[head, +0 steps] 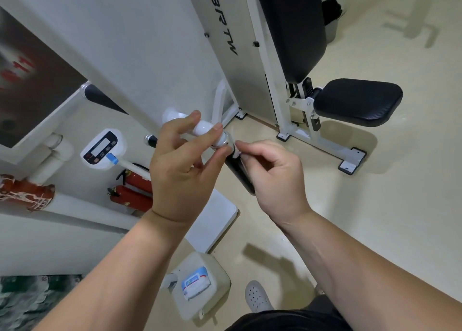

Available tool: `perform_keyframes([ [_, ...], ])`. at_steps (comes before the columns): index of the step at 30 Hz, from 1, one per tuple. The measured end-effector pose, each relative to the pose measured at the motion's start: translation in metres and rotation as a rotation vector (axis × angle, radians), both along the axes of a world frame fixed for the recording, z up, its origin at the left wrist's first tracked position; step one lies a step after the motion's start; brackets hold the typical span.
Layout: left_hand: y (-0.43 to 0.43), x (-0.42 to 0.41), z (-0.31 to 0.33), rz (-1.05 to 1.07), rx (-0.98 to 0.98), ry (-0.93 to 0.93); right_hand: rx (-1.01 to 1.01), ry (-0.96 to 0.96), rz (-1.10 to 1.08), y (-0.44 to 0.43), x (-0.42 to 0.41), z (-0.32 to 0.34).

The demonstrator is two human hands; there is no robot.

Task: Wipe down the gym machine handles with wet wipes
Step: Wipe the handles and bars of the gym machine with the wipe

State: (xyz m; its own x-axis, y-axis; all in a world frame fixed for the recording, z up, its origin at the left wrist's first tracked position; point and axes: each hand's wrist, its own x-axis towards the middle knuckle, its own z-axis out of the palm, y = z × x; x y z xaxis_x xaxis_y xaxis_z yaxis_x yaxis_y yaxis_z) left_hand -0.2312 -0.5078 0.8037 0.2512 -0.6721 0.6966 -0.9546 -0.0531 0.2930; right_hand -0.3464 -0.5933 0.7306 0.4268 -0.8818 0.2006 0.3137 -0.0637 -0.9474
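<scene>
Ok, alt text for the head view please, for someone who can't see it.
A person's left hand grips the white bar of a gym machine while the right hand pinches a small white wipe against the top of its black handle. A pack of wet wipes lies on a white container below.

The left hand (180, 170) and the right hand (275, 170) are bare, with short-cut nails. The forearms (120, 268) are uncovered down to the picture's lower edge. A black garment (287, 320) shows at the bottom; its kind cannot be told. Beside it is a pale clog-style shoe (257, 297) with round holes across the toe.
</scene>
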Motion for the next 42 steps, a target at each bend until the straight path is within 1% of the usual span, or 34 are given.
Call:
perform_keyframes([
  [3,-0.003,0.000,0.001,0.007,0.008,-0.002,0.208,0.116,0.043,0.002,-0.004,-0.028],
  [5,-0.004,0.000,0.002,0.011,0.018,-0.014,0.261,0.163,0.044,0.006,-0.006,-0.039],
  [7,-0.005,0.001,0.002,0.016,0.020,-0.022,0.199,0.148,0.003,0.008,-0.005,-0.033],
  [10,-0.006,0.000,0.002,0.023,0.017,-0.027,0.032,0.050,-0.049,0.008,-0.001,-0.004],
  [12,-0.007,-0.002,0.002,0.030,0.025,-0.050,0.015,0.029,-0.061,0.004,0.001,0.000],
  [14,-0.007,-0.002,0.003,0.033,0.025,-0.064,0.100,0.071,-0.041,0.002,-0.002,-0.013],
  [17,-0.007,-0.002,0.002,0.034,0.010,-0.070,0.280,0.210,0.005,0.004,-0.010,-0.046],
  [18,-0.007,-0.001,0.002,0.030,0.008,-0.071,0.309,0.245,0.005,0.006,-0.011,-0.052],
  [20,-0.007,0.000,0.001,0.022,0.006,-0.073,0.275,0.256,-0.028,0.010,-0.010,-0.047],
  [24,-0.008,0.001,-0.001,0.021,0.012,-0.078,0.026,0.126,-0.097,0.011,-0.003,-0.003],
  [26,-0.010,0.003,-0.001,0.021,0.017,-0.088,-0.019,0.086,-0.109,0.009,-0.002,0.003],
  [28,-0.010,0.004,-0.001,0.012,0.009,-0.086,0.074,0.078,-0.101,0.006,-0.002,-0.010],
  [32,-0.013,0.009,-0.003,-0.042,-0.035,-0.101,0.423,0.155,-0.038,0.010,-0.009,-0.044],
  [34,-0.014,0.014,-0.005,-0.085,-0.071,-0.117,0.524,0.187,-0.060,0.016,-0.009,-0.054],
  [35,-0.016,0.018,-0.005,-0.111,-0.084,-0.121,0.540,0.187,-0.095,0.019,-0.006,-0.053],
  [38,-0.019,0.024,-0.005,-0.192,-0.068,-0.115,0.468,0.123,-0.217,0.025,0.006,-0.029],
  [40,-0.019,0.027,0.000,-0.212,-0.021,-0.103,0.383,0.040,-0.290,0.029,0.014,-0.008],
  [42,-0.015,0.032,0.007,-0.251,0.038,-0.129,0.277,0.015,-0.389,0.033,0.022,0.002],
])
